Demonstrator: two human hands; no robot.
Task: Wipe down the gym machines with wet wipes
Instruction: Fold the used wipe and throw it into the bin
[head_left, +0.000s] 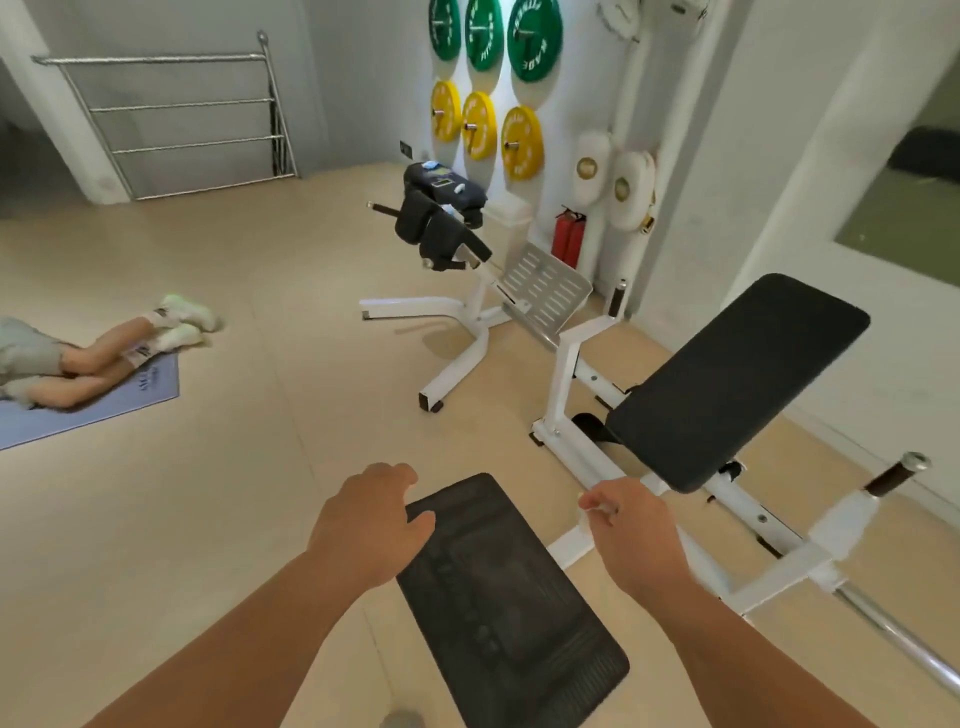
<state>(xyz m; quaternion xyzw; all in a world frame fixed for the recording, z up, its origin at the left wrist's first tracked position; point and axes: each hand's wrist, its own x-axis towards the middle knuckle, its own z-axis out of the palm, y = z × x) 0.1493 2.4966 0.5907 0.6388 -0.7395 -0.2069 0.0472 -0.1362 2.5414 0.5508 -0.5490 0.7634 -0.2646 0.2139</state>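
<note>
beneath the camera, the long black padded seat pad (498, 597) of the white steel-framed gym machine (563, 374) runs away from the person. the right grip (631, 530) pinches a small crumpled white wet wipe (589, 512) just right of the pad's far end, so wiping means moving left. the left grip (371, 519) curls at the pad's far left corner; whether it holds the pad i cannot tell. lettering on the round green weight plates (532, 39) is too blurred to read.
</note>
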